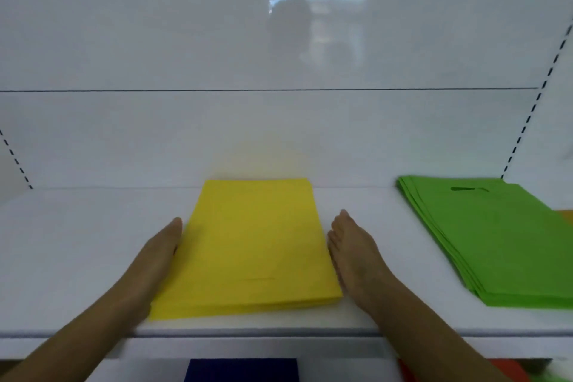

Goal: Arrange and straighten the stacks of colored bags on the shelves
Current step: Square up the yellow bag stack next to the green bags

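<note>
1. Yellow stack of bags point(252, 245) lies flat on the white shelf point(77, 242), lower centre of the frame, its far edge close to the white back panel point(279, 133). Near edge layers show slightly fanned at the lower left corner.
2. Left hand point(156, 257): fingers straight and together, palm turned inward, set edge-on against the left side of the yellow stack. Nothing gripped.
3. Right hand point(356, 254): fingers straight and together, palm turned inward, against the right side of the yellow stack. Nothing gripped. Both forearms enter from the bottom of the frame.
4. Green stack of bags point(496, 245) lies on the same shelf at the right of the frame, well apart from the yellow stack; a handle cut-out shows near its far edge; left edge layers are stepped, not flush.
5. Below the shelf's front lip: a dark blue stack point(242, 370) at bottom centre and a red-orange stack point(409, 372) at bottom right, both only partly in view.
6. Back panel shows a blurred reflection, upper centre; detail not readable.
</note>
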Demonstrator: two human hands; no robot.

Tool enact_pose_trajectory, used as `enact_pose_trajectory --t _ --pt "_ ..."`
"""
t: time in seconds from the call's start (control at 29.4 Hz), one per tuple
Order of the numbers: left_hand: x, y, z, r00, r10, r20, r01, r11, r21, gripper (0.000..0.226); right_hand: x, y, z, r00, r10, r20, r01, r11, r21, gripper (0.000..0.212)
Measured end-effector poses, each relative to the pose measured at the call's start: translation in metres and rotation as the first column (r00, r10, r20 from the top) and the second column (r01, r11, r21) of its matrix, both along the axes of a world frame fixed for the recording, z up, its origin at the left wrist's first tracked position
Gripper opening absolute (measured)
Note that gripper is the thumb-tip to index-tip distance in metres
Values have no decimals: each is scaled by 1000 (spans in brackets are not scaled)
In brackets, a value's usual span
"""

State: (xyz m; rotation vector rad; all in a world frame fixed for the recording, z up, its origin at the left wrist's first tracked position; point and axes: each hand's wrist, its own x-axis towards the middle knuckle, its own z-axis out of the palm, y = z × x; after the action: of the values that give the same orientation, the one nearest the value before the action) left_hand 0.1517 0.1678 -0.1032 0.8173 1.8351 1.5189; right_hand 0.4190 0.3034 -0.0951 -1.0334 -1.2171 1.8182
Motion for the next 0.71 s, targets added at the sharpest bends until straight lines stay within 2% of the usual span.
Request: enact_pose_trajectory --t 0.07,0.1,0.17,0.24,0.34,0.41,0.51,0.65,0.71 --pt "-4 5 0 999 31 33 -34 997 70 73 -7 -4 2 998 39 50 -38 999 -21 43" --pt "-8 7 5 992 71 105 -84 988 129 66 -5 -4 0 998 26 61 -26 1000 3 43" --pt "-17 5 12 978 128 168 -156 973 169 55 0 -1 -8 994 -78 74 71 994 89 50" --pt "-16 2 5 974 93 207 -122 984 133 55 0 -3 -9 992 -112 59 106 989 106 52" --pt "6 2 -1 983 13 181 -22 998 53 53 -7 -11 -6 993 -3 117 -12 992 126 49" --pt "0 4 6 963 46 267 -68 995 75 56 -5 -9 0 995 2 95 -12 994 107 45" --pt "-21 6 16 941 131 311 -176 977 121 56 5 7 1 994 -51 92 39 991 130 53" --pt "-16 21 12 938 40 344 -85 989 119 59 -10 6 5 992 23 126 -32 997 70 40" --pt "-8 26 13 942 -15 335 -29 992 125 59 -15 4 5 989 48 137 -58 996 71 44"
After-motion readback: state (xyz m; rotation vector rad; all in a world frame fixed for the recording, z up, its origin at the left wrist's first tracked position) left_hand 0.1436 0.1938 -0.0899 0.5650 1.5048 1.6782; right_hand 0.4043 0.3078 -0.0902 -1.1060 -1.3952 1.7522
